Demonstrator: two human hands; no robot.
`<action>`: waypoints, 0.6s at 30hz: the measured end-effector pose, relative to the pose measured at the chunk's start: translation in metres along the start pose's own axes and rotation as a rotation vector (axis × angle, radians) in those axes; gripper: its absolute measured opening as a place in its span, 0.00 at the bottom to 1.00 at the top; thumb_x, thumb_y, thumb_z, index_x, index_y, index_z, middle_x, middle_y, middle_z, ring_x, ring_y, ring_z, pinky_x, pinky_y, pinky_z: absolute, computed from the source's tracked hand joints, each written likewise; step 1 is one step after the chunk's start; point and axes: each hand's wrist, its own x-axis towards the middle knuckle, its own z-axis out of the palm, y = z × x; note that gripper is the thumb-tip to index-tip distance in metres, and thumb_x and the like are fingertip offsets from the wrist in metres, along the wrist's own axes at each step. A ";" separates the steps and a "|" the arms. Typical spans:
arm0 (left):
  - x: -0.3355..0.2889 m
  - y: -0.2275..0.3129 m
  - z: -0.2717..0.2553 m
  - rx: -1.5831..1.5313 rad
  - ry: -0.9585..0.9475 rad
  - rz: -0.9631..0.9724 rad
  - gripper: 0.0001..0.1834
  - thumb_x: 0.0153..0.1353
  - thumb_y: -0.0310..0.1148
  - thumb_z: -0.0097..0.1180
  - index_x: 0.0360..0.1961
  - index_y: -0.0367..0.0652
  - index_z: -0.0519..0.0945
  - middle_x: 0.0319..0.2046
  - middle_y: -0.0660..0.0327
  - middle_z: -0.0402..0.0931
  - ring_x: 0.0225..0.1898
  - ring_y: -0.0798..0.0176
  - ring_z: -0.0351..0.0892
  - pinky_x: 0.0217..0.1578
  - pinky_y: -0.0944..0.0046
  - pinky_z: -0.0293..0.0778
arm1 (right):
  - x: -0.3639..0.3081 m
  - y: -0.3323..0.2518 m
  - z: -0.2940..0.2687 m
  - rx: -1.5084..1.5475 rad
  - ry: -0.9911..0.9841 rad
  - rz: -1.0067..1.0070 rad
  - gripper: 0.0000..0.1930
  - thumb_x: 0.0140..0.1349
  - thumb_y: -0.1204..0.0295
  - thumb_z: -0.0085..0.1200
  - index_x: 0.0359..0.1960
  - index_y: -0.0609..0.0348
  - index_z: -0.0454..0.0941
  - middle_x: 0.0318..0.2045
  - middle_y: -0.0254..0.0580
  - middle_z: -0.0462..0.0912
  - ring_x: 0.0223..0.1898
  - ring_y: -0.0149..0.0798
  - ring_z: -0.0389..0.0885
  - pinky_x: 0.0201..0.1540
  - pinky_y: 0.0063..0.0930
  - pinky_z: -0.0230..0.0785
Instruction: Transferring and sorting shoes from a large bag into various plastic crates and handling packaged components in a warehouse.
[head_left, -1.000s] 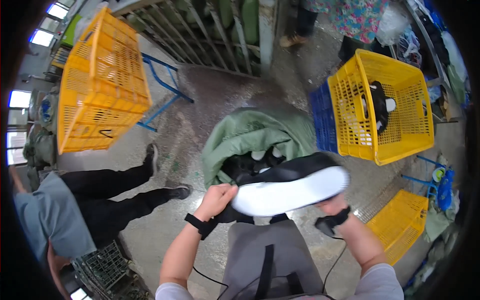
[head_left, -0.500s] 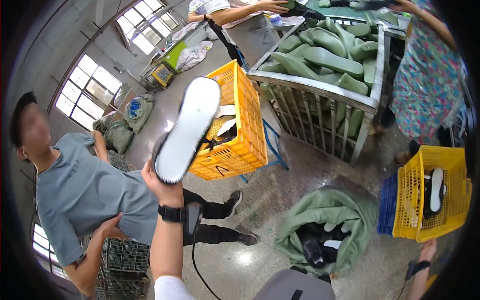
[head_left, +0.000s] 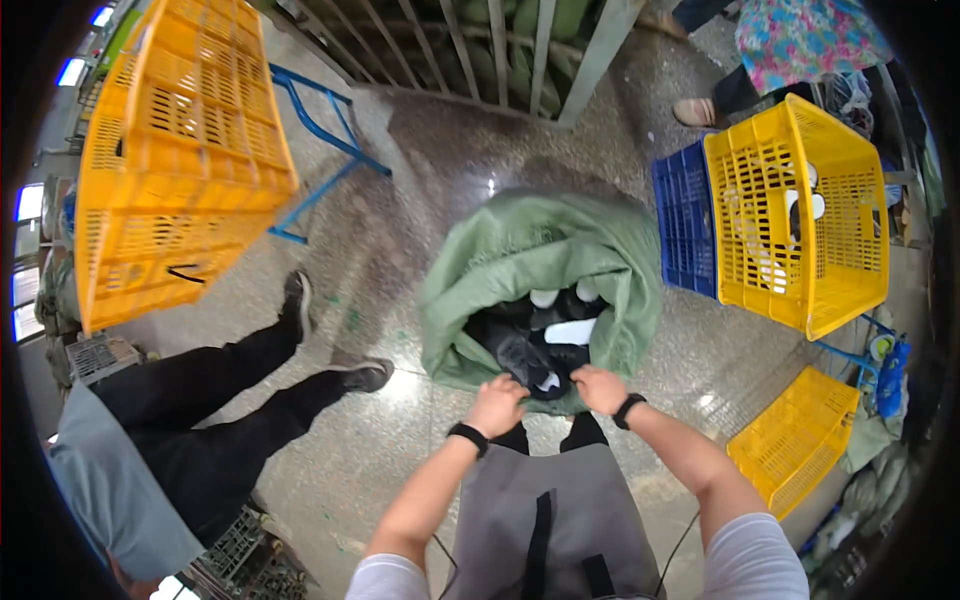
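Observation:
A green woven sack (head_left: 540, 235) stands open on the floor in front of me, its mouth spread wide. Inside lie several black shoe uppers (head_left: 520, 358) with white undersides, jumbled together. My left hand (head_left: 497, 403) has its fingers closed at the near rim of the sack, beside a dark upper. A short way to the right, my right hand (head_left: 601, 389) pinches the same near rim. The sack's lower part and some fingertips are hidden.
At left an orange crate (head_left: 190, 210) rests on a blue metal stand (head_left: 345, 145); a person's legs (head_left: 250, 390) are below it. A barred cart (head_left: 470, 60) stands ahead. At right are a yellow crate (head_left: 760, 230) holding uppers, a blue crate (head_left: 685, 220) and another yellow crate (head_left: 795, 440).
The view has swung down to the sack. The shoe upper held up in my left hand is gone from it. My right hand has left the yellow crate; both hands are at the sack's rim.

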 end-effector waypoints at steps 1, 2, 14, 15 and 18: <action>0.009 0.005 0.037 -0.022 -0.107 -0.072 0.17 0.47 0.36 0.55 0.41 0.48 0.77 0.42 0.58 0.74 0.54 0.54 0.65 0.49 0.52 0.63 | 0.012 0.018 0.013 -0.117 -0.011 -0.127 0.11 0.52 0.74 0.43 0.35 0.59 0.75 0.37 0.46 0.77 0.43 0.48 0.74 0.43 0.40 0.67; 0.019 0.017 0.065 -0.136 -0.192 -0.109 0.19 0.49 0.37 0.54 0.44 0.48 0.75 0.45 0.55 0.72 0.53 0.52 0.66 0.50 0.51 0.62 | 0.020 0.041 0.024 -0.279 0.015 -0.214 0.14 0.51 0.73 0.42 0.39 0.58 0.74 0.41 0.46 0.75 0.48 0.47 0.72 0.46 0.39 0.66; 0.101 0.041 0.178 -0.133 -0.027 -0.176 0.39 0.41 0.35 0.64 0.57 0.48 0.62 0.61 0.52 0.50 0.63 0.48 0.47 0.52 0.45 0.58 | -0.015 0.228 -0.016 -0.781 -0.044 -0.052 0.19 0.60 0.68 0.35 0.52 0.55 0.70 0.43 0.46 0.78 0.47 0.45 0.75 0.51 0.33 0.64; 0.113 0.048 0.180 -0.125 0.067 -0.156 0.40 0.40 0.35 0.65 0.57 0.49 0.62 0.62 0.52 0.50 0.64 0.48 0.46 0.51 0.44 0.58 | 0.004 0.212 -0.011 -0.184 -0.164 0.293 0.18 0.59 0.69 0.39 0.49 0.57 0.71 0.45 0.48 0.76 0.46 0.47 0.75 0.51 0.33 0.65; 0.135 0.059 0.195 -0.089 0.217 -0.154 0.36 0.43 0.35 0.61 0.56 0.50 0.63 0.60 0.54 0.55 0.63 0.51 0.49 0.52 0.45 0.56 | 0.057 0.187 0.016 -0.010 -0.181 0.236 0.15 0.57 0.68 0.43 0.45 0.58 0.74 0.42 0.54 0.76 0.42 0.51 0.76 0.48 0.34 0.66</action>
